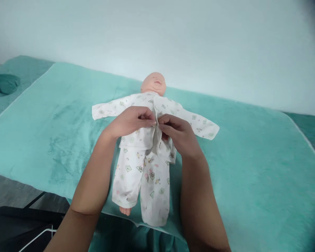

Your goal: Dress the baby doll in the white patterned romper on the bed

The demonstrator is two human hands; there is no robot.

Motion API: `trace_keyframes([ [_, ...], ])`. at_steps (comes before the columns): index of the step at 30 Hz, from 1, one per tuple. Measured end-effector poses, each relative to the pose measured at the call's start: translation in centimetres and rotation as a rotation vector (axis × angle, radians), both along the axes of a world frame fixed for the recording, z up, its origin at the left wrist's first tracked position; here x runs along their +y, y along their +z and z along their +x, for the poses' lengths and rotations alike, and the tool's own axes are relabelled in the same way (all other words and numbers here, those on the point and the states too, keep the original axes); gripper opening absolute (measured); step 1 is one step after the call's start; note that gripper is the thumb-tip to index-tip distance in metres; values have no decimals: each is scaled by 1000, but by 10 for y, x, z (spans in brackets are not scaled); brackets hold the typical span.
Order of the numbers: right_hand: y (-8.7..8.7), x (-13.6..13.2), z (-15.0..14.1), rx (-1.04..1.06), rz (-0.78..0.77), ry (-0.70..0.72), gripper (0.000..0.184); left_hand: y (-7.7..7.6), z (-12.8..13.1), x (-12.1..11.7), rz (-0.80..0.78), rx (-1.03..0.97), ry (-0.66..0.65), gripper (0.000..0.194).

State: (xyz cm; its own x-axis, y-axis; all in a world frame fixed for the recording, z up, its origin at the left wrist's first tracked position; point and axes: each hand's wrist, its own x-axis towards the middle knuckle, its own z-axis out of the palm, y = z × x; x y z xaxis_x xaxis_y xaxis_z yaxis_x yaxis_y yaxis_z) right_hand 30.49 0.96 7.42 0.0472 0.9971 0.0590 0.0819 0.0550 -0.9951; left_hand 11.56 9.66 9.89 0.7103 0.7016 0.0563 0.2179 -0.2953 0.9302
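Note:
A baby doll (154, 83) lies on its back on a teal towel (68, 115), head away from me. It wears a white printed shirt (136, 138) and matching white trousers (153, 183); one bare foot shows at the bottom left. My left hand (132, 120) pinches the left edge of the shirt front at the doll's chest. My right hand (177, 134) pinches the right edge, fingertips meeting the left hand's at the middle. Both sleeves lie spread out sideways.
The towel covers a teal padded table (312, 129) that stands against a pale wall (199, 35). A dark green cushion (3, 83) lies at the far left. A dark floor and a white wire frame (36, 237) show at the bottom left.

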Motion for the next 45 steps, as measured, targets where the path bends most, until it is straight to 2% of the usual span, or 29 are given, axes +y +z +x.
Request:
trace_keyframes([
  [6,-2,2,3,22,28,72,14,-3,3,1,-11,-32,0,17],
  [16,-8,4,4,21,-46,33,19,-3,3,0,-5,-31,-27,17],
  [24,-3,3,-3,-129,-69,-5,24,-2,4,-4,15,9,-7,13],
  [31,-3,3,-2,-163,-56,-2,23,-4,5,-7,62,-2,28,25],
  [37,-6,5,-2,-109,-58,-13,26,-4,6,-7,69,-23,30,24],
  [45,-4,4,0,15,-74,46,29,-4,3,-2,-47,-72,-49,21],
])
